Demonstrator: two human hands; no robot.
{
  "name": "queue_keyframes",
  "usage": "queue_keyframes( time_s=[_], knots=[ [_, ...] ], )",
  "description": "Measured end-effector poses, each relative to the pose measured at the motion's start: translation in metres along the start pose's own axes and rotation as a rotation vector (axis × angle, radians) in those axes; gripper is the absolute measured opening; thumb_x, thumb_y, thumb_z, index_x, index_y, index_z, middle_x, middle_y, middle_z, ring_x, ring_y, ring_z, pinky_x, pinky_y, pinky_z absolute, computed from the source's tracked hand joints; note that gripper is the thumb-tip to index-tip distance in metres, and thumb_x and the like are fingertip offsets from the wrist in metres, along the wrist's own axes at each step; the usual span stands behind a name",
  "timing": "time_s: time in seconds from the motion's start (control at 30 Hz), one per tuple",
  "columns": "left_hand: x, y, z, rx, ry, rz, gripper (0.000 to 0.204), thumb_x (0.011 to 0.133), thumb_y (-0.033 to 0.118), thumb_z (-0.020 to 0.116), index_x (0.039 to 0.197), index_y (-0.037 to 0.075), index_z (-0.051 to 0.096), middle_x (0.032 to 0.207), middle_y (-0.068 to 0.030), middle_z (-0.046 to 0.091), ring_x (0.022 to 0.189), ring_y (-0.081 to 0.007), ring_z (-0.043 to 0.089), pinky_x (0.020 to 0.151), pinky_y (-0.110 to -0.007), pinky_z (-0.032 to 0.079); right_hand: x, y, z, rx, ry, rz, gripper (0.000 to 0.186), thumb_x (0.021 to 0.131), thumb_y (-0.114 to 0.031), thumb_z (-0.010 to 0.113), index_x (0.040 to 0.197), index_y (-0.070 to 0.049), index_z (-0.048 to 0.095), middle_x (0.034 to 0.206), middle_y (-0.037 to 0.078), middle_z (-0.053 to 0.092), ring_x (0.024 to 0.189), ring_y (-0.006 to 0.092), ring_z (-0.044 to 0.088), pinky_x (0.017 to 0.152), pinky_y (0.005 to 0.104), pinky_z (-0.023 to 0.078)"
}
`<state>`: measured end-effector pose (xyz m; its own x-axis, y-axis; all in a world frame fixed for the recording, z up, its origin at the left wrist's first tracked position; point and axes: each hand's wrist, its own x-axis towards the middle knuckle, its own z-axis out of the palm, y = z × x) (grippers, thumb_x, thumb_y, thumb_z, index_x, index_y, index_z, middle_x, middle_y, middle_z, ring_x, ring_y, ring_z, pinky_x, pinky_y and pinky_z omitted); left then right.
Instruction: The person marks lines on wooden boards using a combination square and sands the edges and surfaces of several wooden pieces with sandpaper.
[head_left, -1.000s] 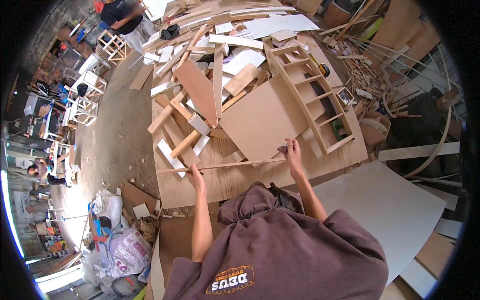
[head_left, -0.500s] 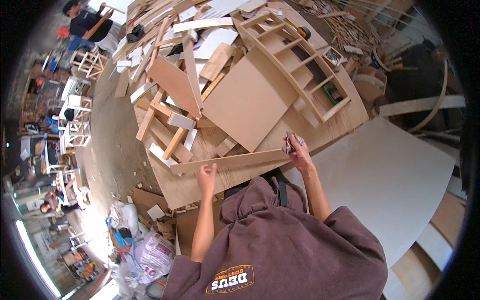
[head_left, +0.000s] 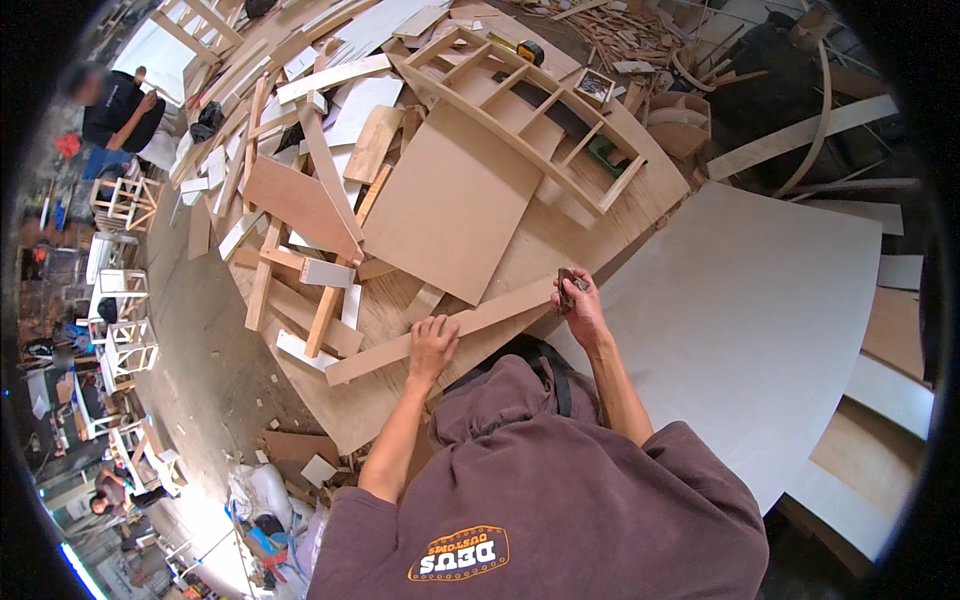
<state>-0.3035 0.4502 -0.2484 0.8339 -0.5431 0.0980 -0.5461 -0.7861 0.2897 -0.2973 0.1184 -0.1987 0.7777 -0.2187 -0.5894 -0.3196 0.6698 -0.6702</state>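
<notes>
A long, narrow board strip point(head_left: 500, 309) lies along the near edge of the wooden worktable point(head_left: 365, 420). My left hand point(head_left: 433, 350) is closed over the strip left of its middle, fingers bent across its far edge. My right hand point(head_left: 585, 312) is at the strip's right end, closed around a crumpled, dark grey-brown piece point(head_left: 572, 285) that looks like folded sandpaper. Beyond the strip lies a large, flat tan panel point(head_left: 450, 205). To its right sits a ladder-like wooden frame point(head_left: 560, 158) with several crosspieces.
Wood offcuts point(head_left: 330, 130) are heaped across the table's far left. A yellow-and-black tape measure point(head_left: 530, 52) lies beyond the frame. A large pale sheet point(head_left: 740, 330) spreads at my right. Bags and scraps point(head_left: 265, 510) lie on the floor at left. Another person point(head_left: 125, 115) stands far left.
My left hand has moved from near the strip's left end to a hold further right over its far edge. My view has shifted, moving the table left in the picture.
</notes>
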Motion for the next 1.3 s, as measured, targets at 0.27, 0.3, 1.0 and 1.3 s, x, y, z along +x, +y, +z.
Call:
queue_keyframes(
  time_s=[0.27,0.3,1.0,1.3],
  knots=[
    [-0.001,-0.021,-0.017,-0.279,0.07,-0.072,0.018,0.093,0.021,0.066,0.105,0.008,0.068,0.083,-0.007,0.07,0.083,-0.0272,0.065,0.07,-0.041,0.05,-0.039,-0.003,0.029,-0.246,0.026,-0.079,0.015,0.096,-0.018,0.061,0.103,-0.016,0.048,0.08,-0.001,0.053,0.061,0.0085,0.05,0.051,0.0254,0.039],
    [0.0,-0.022,-0.02,-0.291,0.089,-0.08,0.019,0.093,0.021,0.066,0.106,0.008,0.069,0.083,-0.0087,0.07,0.083,-0.0285,0.065,0.07,-0.041,0.05,-0.044,0.003,0.035,-0.341,0.018,-0.139,0.014,0.097,-0.02,0.06,0.101,-0.015,0.047,0.078,-0.002,0.051,0.061,0.0068,0.048,0.05,0.0253,0.038],
    [0.076,-0.042,-0.002,-0.229,0.188,-0.401,0.025,0.095,0.027,0.062,0.111,0.009,0.063,0.1,-0.0135,0.062,0.101,-0.0329,0.061,0.08,-0.046,0.053,0.01,0.025,0.113,-0.786,-0.165,-0.505,0.034,0.093,-0.009,0.067,0.126,-0.004,0.058,0.087,0.002,0.064,0.075,0.0088,0.06,0.063,0.0256,0.049],
    [0.097,-0.004,-0.01,-0.072,-0.033,-0.666,0.031,0.099,0.026,0.057,0.126,0.009,0.056,0.109,-0.0232,0.056,0.107,-0.0438,0.053,0.083,-0.053,0.052,0.107,0.008,0.12,-1.142,-0.317,-0.533,0.025,0.096,-0.012,0.062,0.117,0.0,0.055,0.089,0.01,0.069,0.077,0.0148,0.066,0.069,0.0304,0.052]
  ],
)
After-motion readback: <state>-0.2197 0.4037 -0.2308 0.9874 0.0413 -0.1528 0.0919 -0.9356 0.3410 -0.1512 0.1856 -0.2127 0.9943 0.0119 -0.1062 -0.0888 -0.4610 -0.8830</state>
